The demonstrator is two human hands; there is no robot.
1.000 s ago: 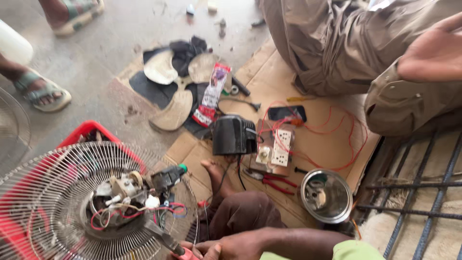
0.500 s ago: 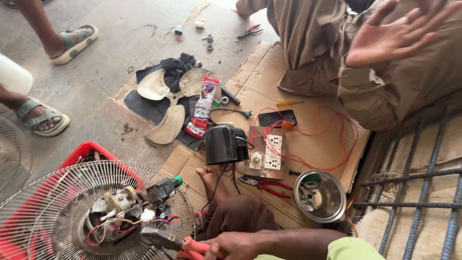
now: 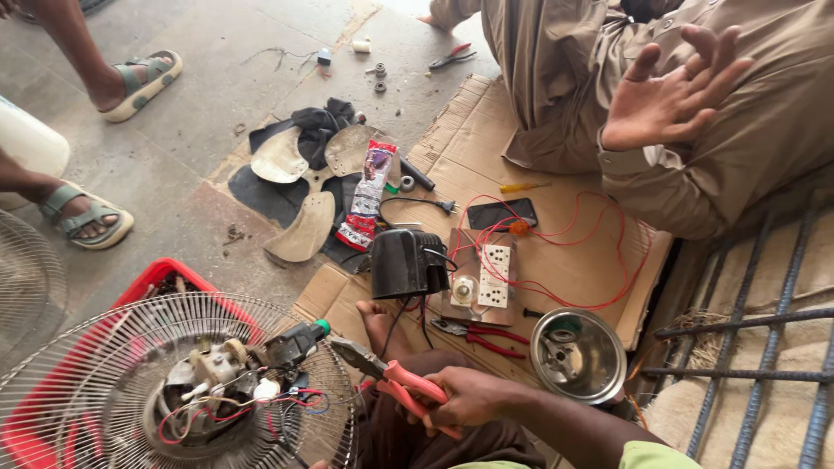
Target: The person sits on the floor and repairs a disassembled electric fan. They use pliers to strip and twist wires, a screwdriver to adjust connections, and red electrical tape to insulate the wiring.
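Note:
My right hand (image 3: pixel 473 398) is closed around the red handles of a pair of pliers (image 3: pixel 382 369). Its jaws point left toward the motor (image 3: pixel 213 386) in the middle of a wire fan guard (image 3: pixel 95 382). Red, white and blue wires (image 3: pixel 287 404) hang loose from the motor, and a black part with a green tip (image 3: pixel 295 340) lies beside the jaws. My arm reaches in from the bottom right over my knee, with my bare foot (image 3: pixel 378 317) on the cardboard. My left hand is out of sight.
On the cardboard (image 3: pixel 486 130) lie a black motor cover (image 3: pixel 407 263), a socket board (image 3: pixel 486 278) with red wire, a phone (image 3: pixel 502 213), red pliers (image 3: pixel 478 330) and a metal bowl (image 3: pixel 578 352). Fan blades (image 3: pixel 304 174) lie beyond. A person in khaki sits opposite, open hand (image 3: pixel 669 104) raised. Sandalled feet (image 3: pixel 82 217) stand left; rebar (image 3: pixel 756 347) lies right.
My right hand with the pliers has come up into view, closer to the fan motor. The person opposite has raised and spread a hand. The view has shifted slightly.

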